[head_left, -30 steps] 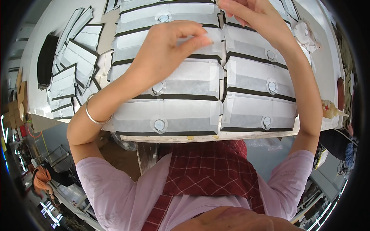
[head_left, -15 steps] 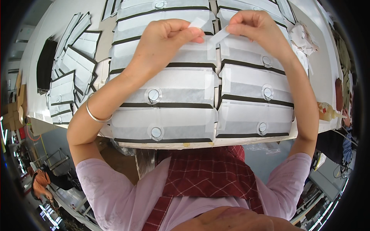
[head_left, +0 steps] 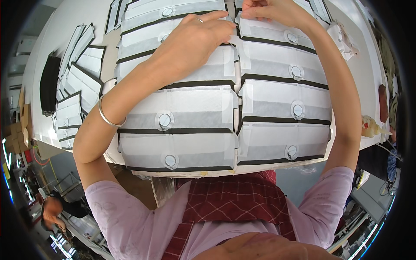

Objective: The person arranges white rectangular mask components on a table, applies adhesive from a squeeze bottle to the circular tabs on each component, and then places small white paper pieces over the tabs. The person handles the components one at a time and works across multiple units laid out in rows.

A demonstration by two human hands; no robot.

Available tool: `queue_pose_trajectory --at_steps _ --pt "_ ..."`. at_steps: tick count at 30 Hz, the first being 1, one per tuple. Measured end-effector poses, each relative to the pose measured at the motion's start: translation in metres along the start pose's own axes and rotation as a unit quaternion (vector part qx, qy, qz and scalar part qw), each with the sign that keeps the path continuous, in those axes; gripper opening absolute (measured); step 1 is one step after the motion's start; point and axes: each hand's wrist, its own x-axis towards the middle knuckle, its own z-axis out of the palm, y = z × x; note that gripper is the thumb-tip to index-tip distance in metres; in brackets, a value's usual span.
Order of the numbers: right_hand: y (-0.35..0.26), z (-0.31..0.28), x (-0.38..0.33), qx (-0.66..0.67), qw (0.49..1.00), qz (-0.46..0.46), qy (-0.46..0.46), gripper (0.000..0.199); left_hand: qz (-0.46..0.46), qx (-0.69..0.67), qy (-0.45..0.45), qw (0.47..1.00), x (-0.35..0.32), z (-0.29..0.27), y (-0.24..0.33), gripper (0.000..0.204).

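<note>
1. L hand (head_left: 190, 41) is lying palm-down over the left column of pouches (head_left: 177, 113); fingers (head_left: 219, 26) are held close together, lightly curled, tips pressing down at the seam between the 2 columns. Not pinching anything that I can see.
2. R hand (head_left: 271, 11) is sitting just across the seam from the L fingertips, fingers bunched & pressing on the top edge of a right-column pouch (head_left: 277, 32). Part of the hand is running out of frame, so can't tell if sth is being pinched under it.
3. Pouches: white w/ grey band, black bottom edge, 1 round valve (head_left: 164, 120) each. They are overlapping like shingles in 2 columns on the table (head_left: 52, 47). Below the fingers: approx 4 showing in the right col., 3 clear in the left col. plus 2 more above the L hand.
4. Valves: 8 or so showing; 1 half-hidden just by the L wrist.
5. Well left of the L hand: a loose pile of more pouches (head_left: 76, 93), too overlapped to count, & 1 black flat stack (head_left: 48, 84) beside it.
6. 1 bracelet (head_left: 108, 119) is sitting on the L forearm, 1 ring (head_left: 200, 20) on a L finger.
7. Right of the R arm, at the table edge: 1 small bottle (head_left: 372, 127) lying down.
</note>
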Motion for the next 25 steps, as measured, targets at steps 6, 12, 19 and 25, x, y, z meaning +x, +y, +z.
queue_pose_trajectory --at_steps 6,12,19,25 --pt "0.004 0.001 0.005 -0.017 1.0 0.001 0.001 0.018 0.031 0.02 -0.023 0.999 0.01 0.007 0.007 0.012" --pt "0.011 0.008 0.006 -0.057 0.998 -0.016 0.03 0.022 0.04 0.021 -0.053 0.998 0.014 0.005 0.01 0.011" --pt "-0.009 0.019 -0.022 -0.211 0.961 -0.137 0.115 0.018 0.048 0.019 -0.04 0.998 0.01 0.006 0.011 0.013" --pt "0.014 0.037 -0.045 -0.449 0.847 -0.252 0.131 0.015 0.035 -0.12 -0.016 0.992 0.015 -0.001 -0.019 0.029"
